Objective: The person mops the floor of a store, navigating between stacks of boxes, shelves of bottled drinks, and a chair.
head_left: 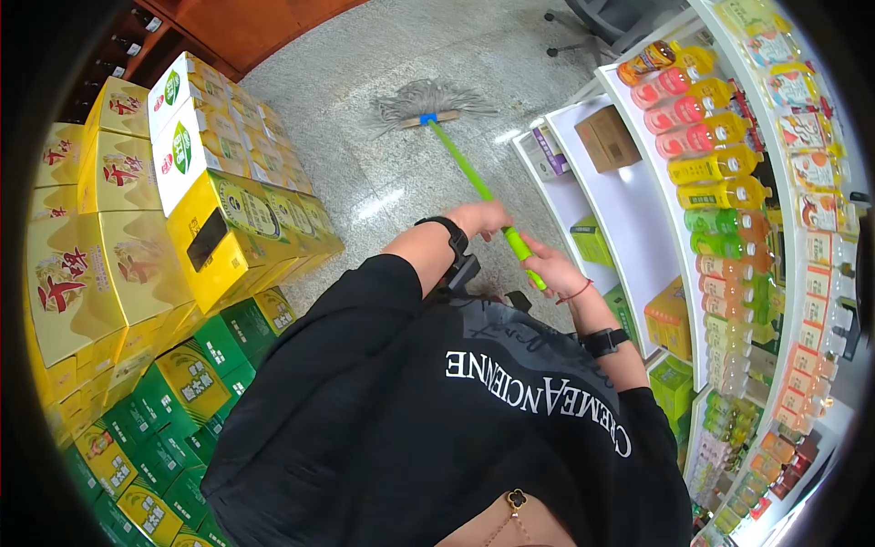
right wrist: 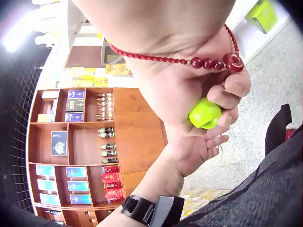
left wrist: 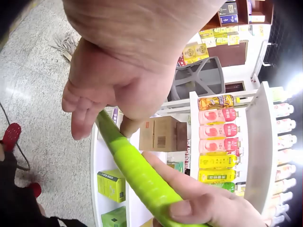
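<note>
A mop with a lime-green handle [head_left: 460, 162] slants away over the speckled floor. Its grey string head [head_left: 436, 102] lies spread there, below a blue clamp [head_left: 428, 119]. My left hand [head_left: 483, 219] grips the handle lower down, in front of my body; in the left wrist view that hand [left wrist: 120, 80] has its fingers curled over the pole. Around the ribbed top grip [left wrist: 147, 184] is my right hand [head_left: 554, 271], wearing a red cord bracelet. From the right wrist view, the rounded green end cap [right wrist: 205, 113] pokes out of my right hand [right wrist: 189, 90].
Stacked drink cartons [head_left: 118, 173] rise on the left, with a dark phone [head_left: 208, 239] on a yellow one. White shelves [head_left: 629, 210] with bottles and a brown cardboard box [head_left: 608, 139] stand close on the right. A grey chair [head_left: 620, 23] and a wooden cabinet [head_left: 246, 32] are ahead.
</note>
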Motion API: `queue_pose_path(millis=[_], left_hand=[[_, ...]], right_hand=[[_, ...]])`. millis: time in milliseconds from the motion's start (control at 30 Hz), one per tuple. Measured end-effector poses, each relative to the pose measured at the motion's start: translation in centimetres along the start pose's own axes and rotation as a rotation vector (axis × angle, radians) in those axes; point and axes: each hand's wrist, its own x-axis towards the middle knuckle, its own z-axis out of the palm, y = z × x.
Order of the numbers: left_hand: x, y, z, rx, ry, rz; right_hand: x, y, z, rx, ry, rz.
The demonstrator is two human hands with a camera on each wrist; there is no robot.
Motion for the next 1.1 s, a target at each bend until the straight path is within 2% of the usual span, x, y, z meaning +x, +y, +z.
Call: queue_pose_path(millis=[100,167,300,367,500,600,667,867,1000,1100], left_hand=[[0.7,-0.7,2.6,0.065,0.053,0.04],[1.7,-1.3,5.1,0.116,0.013,0.028],[0.8,-0.8,10.2,0.183,-0.028,0.018],[1.4,-1.1,13.9,0.223,-0.039,-0.029],[0.1,-1.2,21.9,0.185,-0.021,0.0],[-0.1,-2.1,27.8,0.211,-0.04,0.011],[-0.8,-2.7,31.7,0.224,-0.045,0.007],[-6.7,-2.7,37.9,0.177,-0.017,-0.012],[-8.7,-4.4,41.1,0.194,0.051,-0.01],[-9.7,-6.5,44.2,0.153,0.052,0.035]], right_hand=[[-1.6,2.0,0.5,-0.062,0.028,-0.037],[-3.3,3.7,0.8,-0.064,0.0,0.018],[-6.7,8.7,0.7,-0.055,-0.01,0.007],[-8.6,11.9,0.5,-0.094,-0.01,-0.012],[-11.8,19.9,0.0,-0.054,-0.054,-0.056],[-15.2,24.1,0.2,-0.132,-0.085,0.013],[-16.8,28.0,0.7,-0.074,-0.103,-0.043],[-22.5,31.6,3.0,-0.15,-0.115,-0.054],[-24.8,33.6,5.3,-0.122,-0.142,-0.081],[-26.1,35.9,7.6,-0.159,-0.178,-0.03]])
